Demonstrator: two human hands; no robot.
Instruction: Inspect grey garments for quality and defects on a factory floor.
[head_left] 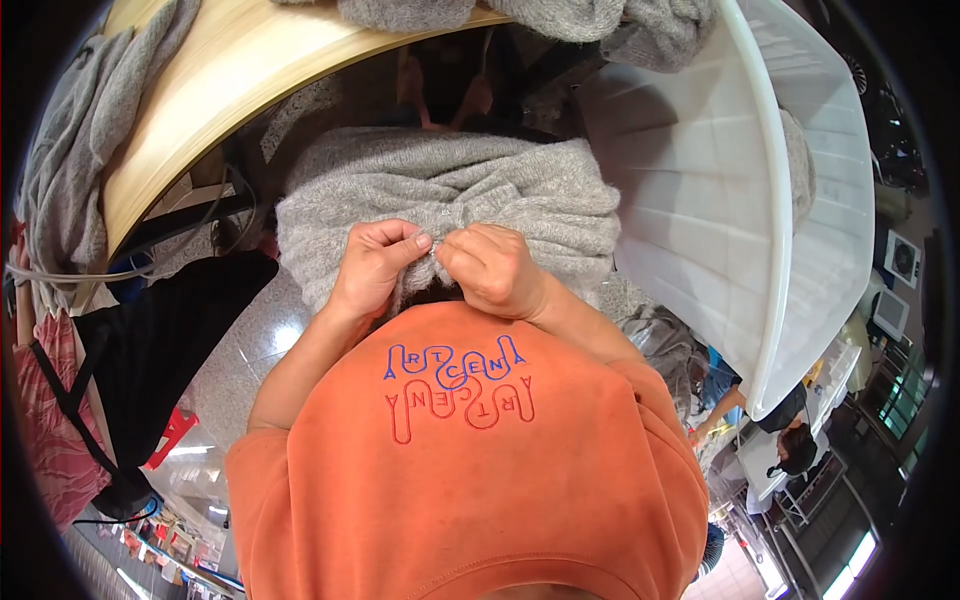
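A grey fuzzy knitted garment [450, 170] lies bunched in thick folds across my lap. My left hand [380, 260] pinches its near edge between thumb and fingers. Close beside it, my right hand [492, 268] is closed with its fingers curled on the same edge. Between the two hands sits a small pale spot, too small to make out. A little beyond them, a tiny light mark [446, 212] shows on the knit. The fingertips of my right hand are partly hidden by its knuckles.
A curved light wood table [190, 95] arcs ahead and left, with grey knits [85, 150] hanging over it. To the right stands a large white plastic bin [690, 190]. A red stool [172, 437] is at lower left. Another person [790, 440] works at far right.
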